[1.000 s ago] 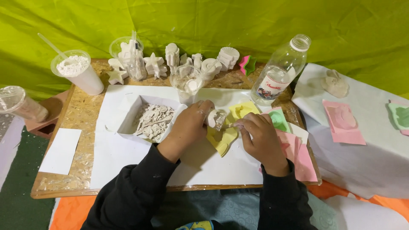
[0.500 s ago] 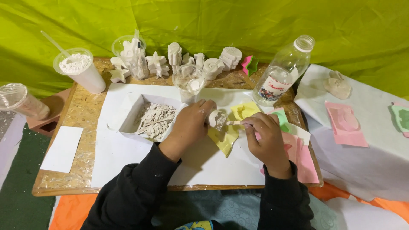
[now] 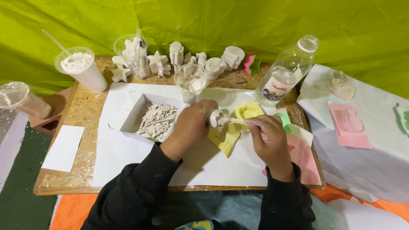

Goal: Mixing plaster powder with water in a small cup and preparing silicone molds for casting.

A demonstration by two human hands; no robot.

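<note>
1. Left hand (image 3: 190, 127): shifted slightly; now lifts the white cast (image 3: 214, 118) clear of the yellow mould (image 3: 226, 138), where a second ago the cast lay low between both hands
2. Right hand (image 3: 269, 138): moved a little to the right; the stick (image 3: 237, 122) now shows, its tip at the cast
3. Yellow mould: more of its surface uncovered between the hands
4. View: bottle (image 3: 286, 72) and table (image 3: 85, 115) drifted slightly as the head moved

Craft workspace: plaster casts (image 3: 204, 61), moulds (image 3: 251, 64)
</note>
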